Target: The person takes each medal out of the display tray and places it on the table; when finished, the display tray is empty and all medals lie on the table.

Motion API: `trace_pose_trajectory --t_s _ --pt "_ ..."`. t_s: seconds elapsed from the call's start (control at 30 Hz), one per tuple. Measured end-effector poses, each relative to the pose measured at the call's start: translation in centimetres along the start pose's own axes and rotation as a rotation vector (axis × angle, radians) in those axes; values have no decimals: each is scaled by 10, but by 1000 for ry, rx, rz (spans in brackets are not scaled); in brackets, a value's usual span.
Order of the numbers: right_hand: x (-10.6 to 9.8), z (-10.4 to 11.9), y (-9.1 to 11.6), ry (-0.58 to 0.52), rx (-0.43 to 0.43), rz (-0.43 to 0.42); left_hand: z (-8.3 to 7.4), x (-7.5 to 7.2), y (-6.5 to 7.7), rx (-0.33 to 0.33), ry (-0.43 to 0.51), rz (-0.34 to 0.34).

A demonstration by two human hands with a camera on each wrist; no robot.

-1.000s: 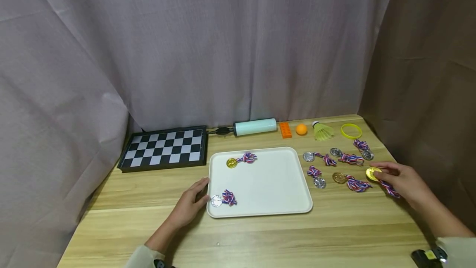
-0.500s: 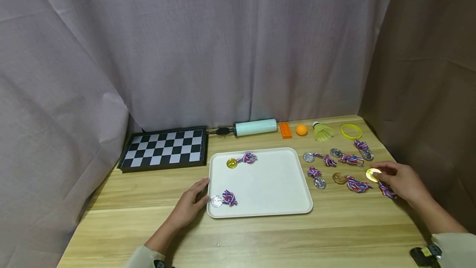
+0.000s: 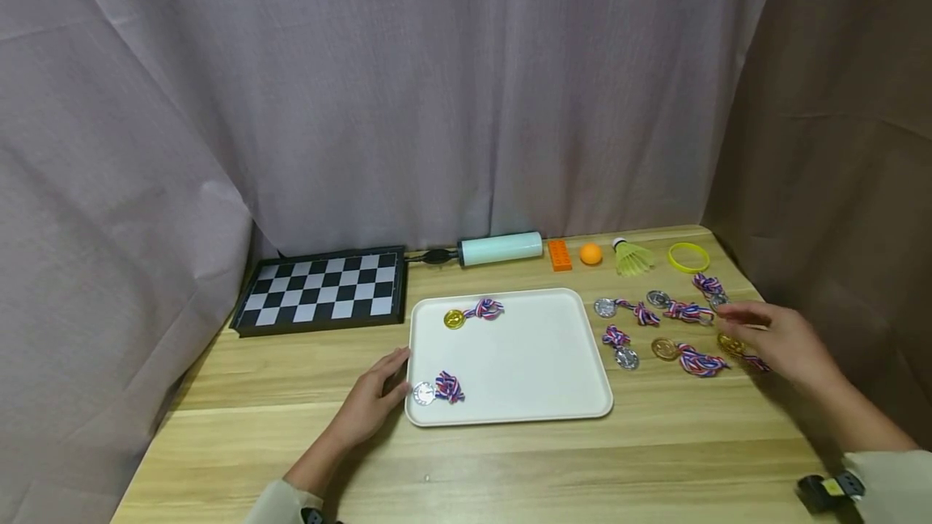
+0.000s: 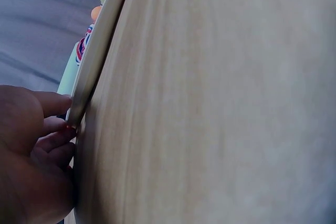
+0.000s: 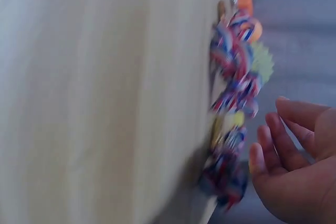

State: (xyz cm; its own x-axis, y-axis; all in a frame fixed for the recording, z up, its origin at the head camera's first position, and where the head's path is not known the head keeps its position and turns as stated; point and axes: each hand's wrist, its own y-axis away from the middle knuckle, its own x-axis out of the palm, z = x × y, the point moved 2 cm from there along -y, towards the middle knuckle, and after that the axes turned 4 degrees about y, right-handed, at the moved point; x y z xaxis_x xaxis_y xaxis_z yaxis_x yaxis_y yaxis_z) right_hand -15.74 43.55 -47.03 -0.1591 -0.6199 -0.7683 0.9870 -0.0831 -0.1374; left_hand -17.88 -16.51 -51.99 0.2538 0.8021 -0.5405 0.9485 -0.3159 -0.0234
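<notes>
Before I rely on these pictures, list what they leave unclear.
- Head view: the right grip partly hides the rightmost gold medal and its ribbon.
- Head view: the design on the bronze-coloured medal is too small to make out.
- Right wrist view: the medal ribbons are blurred.
- Left wrist view: the tray runs off the top edge; its side hides its upper face.

Clear head view, 2 dimmer, softer wrist views

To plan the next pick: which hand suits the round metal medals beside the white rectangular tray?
Probably the right hand, empty and nearest those medals; the left hand touches the tray, farther away.
</notes>
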Motion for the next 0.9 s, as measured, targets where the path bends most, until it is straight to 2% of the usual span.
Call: trace_pose_trajectory --t_s 0.23,0.4,0.6,0.9 --pt "21 50 -9 -73 -76 49 1 0 0 -2 -10 5" --pt "43 87 -19 -123 -90 143 1 0 0 0 -17 10" --pt "77 129 -33 -234 -101 251 0 -1 0 -20 -12 12" --pt "135 183 -58 -255 -206 353 -1 -1 0 -6 -16 7"
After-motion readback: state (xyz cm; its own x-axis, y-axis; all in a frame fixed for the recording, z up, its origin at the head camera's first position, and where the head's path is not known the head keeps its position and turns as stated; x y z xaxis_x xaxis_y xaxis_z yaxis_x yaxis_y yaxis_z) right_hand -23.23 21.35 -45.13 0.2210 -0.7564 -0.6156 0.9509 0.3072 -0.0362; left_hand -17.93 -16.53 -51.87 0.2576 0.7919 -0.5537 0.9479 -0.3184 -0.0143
